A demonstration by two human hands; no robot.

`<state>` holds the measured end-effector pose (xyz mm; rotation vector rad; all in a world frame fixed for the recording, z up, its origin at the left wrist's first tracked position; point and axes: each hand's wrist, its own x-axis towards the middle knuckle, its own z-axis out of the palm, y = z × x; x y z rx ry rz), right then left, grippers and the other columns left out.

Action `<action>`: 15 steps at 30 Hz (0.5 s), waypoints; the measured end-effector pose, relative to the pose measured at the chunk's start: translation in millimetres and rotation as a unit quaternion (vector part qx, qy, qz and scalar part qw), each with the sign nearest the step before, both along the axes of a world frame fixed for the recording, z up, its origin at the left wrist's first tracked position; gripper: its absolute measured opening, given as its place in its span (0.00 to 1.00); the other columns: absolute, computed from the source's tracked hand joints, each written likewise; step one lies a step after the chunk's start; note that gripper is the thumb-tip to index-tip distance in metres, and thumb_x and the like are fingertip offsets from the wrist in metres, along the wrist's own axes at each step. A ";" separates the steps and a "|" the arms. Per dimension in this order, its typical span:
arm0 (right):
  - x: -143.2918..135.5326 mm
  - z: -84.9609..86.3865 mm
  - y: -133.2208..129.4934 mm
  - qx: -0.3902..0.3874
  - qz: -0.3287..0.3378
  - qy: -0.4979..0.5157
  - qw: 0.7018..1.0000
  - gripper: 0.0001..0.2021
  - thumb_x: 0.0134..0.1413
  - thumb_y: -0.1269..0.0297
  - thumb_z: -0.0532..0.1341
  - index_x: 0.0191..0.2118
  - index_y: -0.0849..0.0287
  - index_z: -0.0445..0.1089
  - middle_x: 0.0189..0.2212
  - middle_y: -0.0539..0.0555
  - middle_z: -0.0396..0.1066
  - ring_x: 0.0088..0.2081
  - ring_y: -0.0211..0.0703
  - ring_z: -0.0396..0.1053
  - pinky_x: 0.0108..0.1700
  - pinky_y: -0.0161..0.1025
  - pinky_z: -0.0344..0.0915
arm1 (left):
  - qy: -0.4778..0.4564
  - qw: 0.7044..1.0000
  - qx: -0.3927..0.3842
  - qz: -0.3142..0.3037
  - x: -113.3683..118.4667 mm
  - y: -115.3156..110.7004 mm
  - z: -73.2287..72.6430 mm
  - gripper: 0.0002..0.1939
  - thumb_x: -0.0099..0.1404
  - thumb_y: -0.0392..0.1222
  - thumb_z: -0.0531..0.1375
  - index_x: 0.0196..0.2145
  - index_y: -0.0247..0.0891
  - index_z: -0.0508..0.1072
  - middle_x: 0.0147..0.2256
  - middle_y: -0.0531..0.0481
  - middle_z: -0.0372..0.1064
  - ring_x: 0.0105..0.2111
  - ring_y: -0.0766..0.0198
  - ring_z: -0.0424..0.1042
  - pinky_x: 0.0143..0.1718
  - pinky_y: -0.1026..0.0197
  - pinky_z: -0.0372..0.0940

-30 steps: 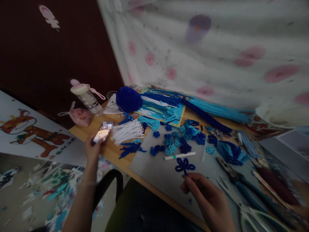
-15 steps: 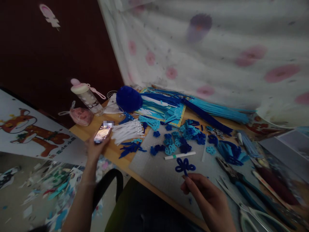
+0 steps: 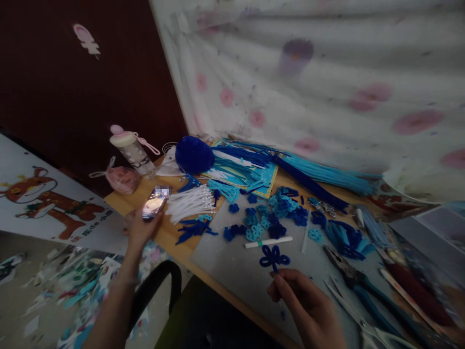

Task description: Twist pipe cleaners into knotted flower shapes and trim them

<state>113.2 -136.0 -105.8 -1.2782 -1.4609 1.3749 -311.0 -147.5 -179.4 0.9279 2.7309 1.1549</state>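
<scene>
At the desk's left end, my left hand (image 3: pixel 141 227) is closed around a phone (image 3: pixel 154 204) with a lit screen. The phone's lower end rests between thumb and fingers. Over the grey mat (image 3: pixel 225 261), my right hand (image 3: pixel 301 298) pinches the stem of a dark blue pipe-cleaner flower (image 3: pixel 274 257) with several looped petals. Its remaining fingers curl under and are partly hidden. Just beyond this flower lies a white pen (image 3: pixel 269 242) with a green band. Behind the pen is a cluster of small light and dark blue pipe-cleaner flowers (image 3: pixel 254 231).
Pliers (image 3: pixel 348 274) and scissors (image 3: pixel 358 315) lie at the right. White pipe-cleaner pieces with beads (image 3: pixel 189 203) are beside the phone. A bottle (image 3: pixel 132 150) and a tied bag (image 3: pixel 123 179) stand at the back left. Blue pipe-cleaner bundles (image 3: pixel 327 174) line the curtain (image 3: pixel 327 97).
The camera view has tilted up slightly, so the desk sits a little lower in the picture. Both hands keep their holds on the phone and the flower.
</scene>
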 end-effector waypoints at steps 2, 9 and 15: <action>1.7 -1.0 0.0 -0.001 -0.007 0.005 1.000 0.18 0.57 0.45 0.65 0.31 0.56 0.76 0.23 0.51 0.75 0.27 0.44 0.74 0.34 0.34 0.71 | 0.003 1.000 -0.010 -0.001 -0.9 2.7 0.7 0.35 0.55 0.49 0.66 0.59 0.34 0.69 0.53 0.35 0.73 0.55 0.41 0.71 0.58 0.44 0.65; 3.0 -5.8 0.4 0.004 -0.008 0.006 1.000 0.18 0.58 0.46 0.64 0.30 0.56 0.77 0.22 0.51 0.75 0.27 0.43 0.73 0.33 0.33 0.70 | 0.016 0.999 -0.050 0.014 -3.4 2.7 -1.3 0.38 0.55 0.53 0.66 0.61 0.34 0.68 0.55 0.31 0.70 0.59 0.34 0.66 0.59 0.37 0.62; -0.3 -7.0 3.4 -0.002 0.005 0.022 1.000 0.18 0.58 0.45 0.65 0.31 0.55 0.77 0.22 0.51 0.74 0.27 0.42 0.73 0.34 0.32 0.70 | 0.028 0.998 -0.051 0.022 -3.7 2.2 -5.0 0.35 0.56 0.54 0.65 0.59 0.36 0.70 0.52 0.33 0.71 0.60 0.34 0.65 0.61 0.34 0.57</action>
